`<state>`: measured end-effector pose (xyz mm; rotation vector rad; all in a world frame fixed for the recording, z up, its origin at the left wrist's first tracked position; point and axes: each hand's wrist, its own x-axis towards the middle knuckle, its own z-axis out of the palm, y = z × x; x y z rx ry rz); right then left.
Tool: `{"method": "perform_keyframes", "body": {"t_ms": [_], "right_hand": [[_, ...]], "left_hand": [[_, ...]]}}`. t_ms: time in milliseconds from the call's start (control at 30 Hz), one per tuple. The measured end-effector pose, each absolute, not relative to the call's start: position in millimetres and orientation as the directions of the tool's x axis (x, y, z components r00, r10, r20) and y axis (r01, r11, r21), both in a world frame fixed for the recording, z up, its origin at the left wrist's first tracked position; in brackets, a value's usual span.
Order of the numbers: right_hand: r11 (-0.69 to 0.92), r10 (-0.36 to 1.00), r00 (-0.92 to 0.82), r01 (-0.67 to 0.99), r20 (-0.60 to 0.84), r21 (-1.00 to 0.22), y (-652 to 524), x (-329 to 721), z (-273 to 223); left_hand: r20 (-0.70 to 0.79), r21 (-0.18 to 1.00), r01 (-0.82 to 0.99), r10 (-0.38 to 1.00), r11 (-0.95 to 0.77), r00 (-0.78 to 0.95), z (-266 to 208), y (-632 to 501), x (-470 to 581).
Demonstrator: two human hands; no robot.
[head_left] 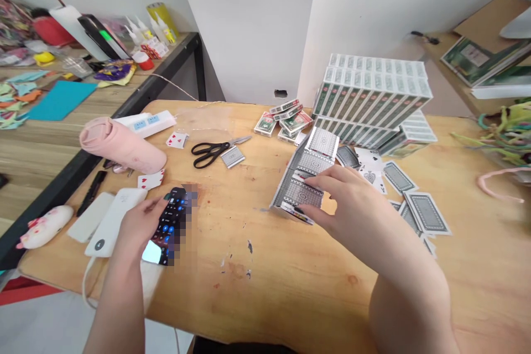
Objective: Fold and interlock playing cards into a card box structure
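At far left, a side table (45, 149) runs out of frame, its heap of scraps blurred. On the wooden table (257, 298) lie a white toy (46, 227), a black pen (92, 192) and a power bank (108, 225), the latter partly covered by the left hand (141, 221). This hand touches the upper left of a phone (171, 224); some fingers are hidden, so I cannot tell whether it grips. The phone's right side is pixelated. Beyond, 1 pink roll (128, 146) conceals part of a power strip (155, 123). Scissors (224, 147) overlap 1 small card piece (233, 157). Right of centre stands a card model (305, 194), grasped between the right hand's (344, 191) thumb and fingers, which cover its right edge. Behind, stacked card boxes (371, 97) are partly blocked. The forearm hides some loose cards (427, 213); fuzzy sticks (493, 135) are cut off at far right.
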<state>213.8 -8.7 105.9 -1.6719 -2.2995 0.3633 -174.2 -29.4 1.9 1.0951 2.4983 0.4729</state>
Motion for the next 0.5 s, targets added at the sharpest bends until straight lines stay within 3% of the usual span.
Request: {"method": "perform_keyframes", "body": {"t_ms": [100,200,333,500], "right_hand": [[0.294,0.955,-0.292,0.888,0.058,-0.354,-8.8,213.9,106.2],[0.295,0.954,-0.293,0.888,0.059,-0.353,-9.6,212.7,106.6],[0.300,0.953,-0.293,0.887,0.075,-0.352,-10.8,211.5,106.8],[0.307,0.951,-0.299,0.885,0.079,-0.351,-11.3,211.4,106.3]], "left_hand": [[-0.282,0.573,0.489,0.718,0.658,-0.636,0.4,-30.4,-177.9],[-0.339,0.631,0.397,0.696,0.667,-0.633,3.1,-33.7,-176.3],[-0.355,0.642,0.364,0.683,0.674,-0.638,2.3,-37.1,-175.7],[-0.302,0.617,0.462,0.734,0.637,-0.608,-9.2,-38.8,-184.3]]}}
